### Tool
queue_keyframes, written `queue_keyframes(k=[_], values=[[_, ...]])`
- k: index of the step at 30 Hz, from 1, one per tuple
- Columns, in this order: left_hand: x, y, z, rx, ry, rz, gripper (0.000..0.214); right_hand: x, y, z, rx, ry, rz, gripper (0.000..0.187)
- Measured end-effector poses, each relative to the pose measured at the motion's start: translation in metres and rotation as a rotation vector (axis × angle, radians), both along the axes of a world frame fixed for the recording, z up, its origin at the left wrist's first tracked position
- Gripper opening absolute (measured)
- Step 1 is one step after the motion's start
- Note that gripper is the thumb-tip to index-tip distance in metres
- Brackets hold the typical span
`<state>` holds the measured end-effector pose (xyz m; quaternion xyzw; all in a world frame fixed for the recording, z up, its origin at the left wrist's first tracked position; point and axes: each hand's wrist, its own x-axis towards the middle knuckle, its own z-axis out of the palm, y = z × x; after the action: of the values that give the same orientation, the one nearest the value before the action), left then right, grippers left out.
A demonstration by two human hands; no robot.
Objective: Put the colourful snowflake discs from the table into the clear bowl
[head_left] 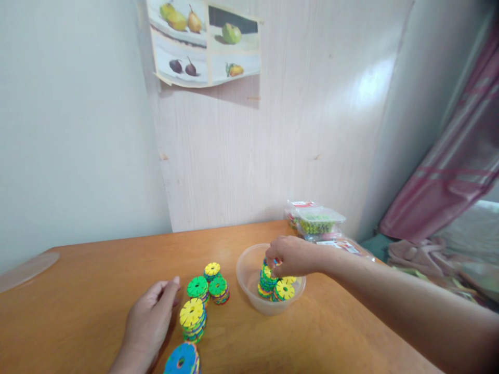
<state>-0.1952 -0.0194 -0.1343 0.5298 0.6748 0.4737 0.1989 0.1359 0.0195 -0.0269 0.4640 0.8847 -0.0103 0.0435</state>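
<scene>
My right hand (290, 255) reaches into a clear plastic bowl (249, 272) and its fingers pinch the top of a stack of coloured plastic discs (267, 280). A second stack with a yellow disc on top (285, 290) stands beside it in the bowl. My left hand (150, 322) rests on the wooden table (97, 280), fingers loosely curled, holding nothing. It lies just left of several disc stacks: a yellow-topped one (192, 315), a green-topped one (197, 287), another green one (218, 286), a yellow one behind (212, 269), and a blue-topped one (182, 359) near the front edge.
Clear lidded boxes with green contents (317, 221) stand at the table's back right corner against a wood-grain wall panel. A fruit poster (206, 41) hangs above. A clear lid (27, 267) lies at the far left. Pink cloth (448, 171) hangs to the right.
</scene>
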Motion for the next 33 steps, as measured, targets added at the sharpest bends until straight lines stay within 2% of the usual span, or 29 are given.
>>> queue_keyframes(k=[11,18,33], values=[[0.002,-0.001,0.003,0.007,-0.018,0.021,0.044,-0.008,-0.006,0.003,-0.027,0.02,-0.023,0.022],[-0.002,0.001,0.0,-0.011,-0.006,0.006,0.046,-0.012,-0.003,-0.002,-0.023,0.028,-0.015,0.027],[-0.002,0.002,0.0,-0.043,0.009,0.004,0.048,-0.024,-0.003,0.001,-0.036,-0.079,-0.065,0.035]])
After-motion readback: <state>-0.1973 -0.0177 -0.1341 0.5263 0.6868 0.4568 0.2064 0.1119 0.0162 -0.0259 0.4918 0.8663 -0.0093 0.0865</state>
